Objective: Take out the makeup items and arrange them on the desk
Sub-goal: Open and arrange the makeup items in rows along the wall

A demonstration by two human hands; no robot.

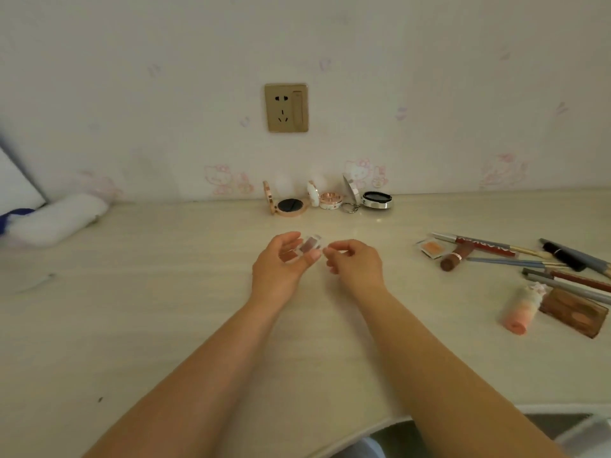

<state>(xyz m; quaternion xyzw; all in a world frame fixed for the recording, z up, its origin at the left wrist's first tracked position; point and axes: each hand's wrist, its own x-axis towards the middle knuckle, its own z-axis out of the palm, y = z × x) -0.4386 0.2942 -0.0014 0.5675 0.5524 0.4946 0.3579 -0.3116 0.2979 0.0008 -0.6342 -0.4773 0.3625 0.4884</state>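
Above the middle of the desk (165,325), my left hand (281,262) holds a small clear eyeshadow case (309,245) with brownish-red pans, thumb on its front. My right hand (355,259) is just beside it, fingers curled and fingertips touching the case's right edge. Three open compacts stand by the wall: a rose-gold one (287,204), a small white-pink one (325,198) and a silver one (375,198). At the right lie an orange pan (431,247), a brown lipstick (454,257), several pencils and brushes (515,256), a pink tube (520,310) and a brown palette (573,314).
A white rolled cloth (58,219) lies at the far left by the wall. A gold wall socket (286,107) sits above the compacts. The desk's front edge curves at the lower right (529,406).
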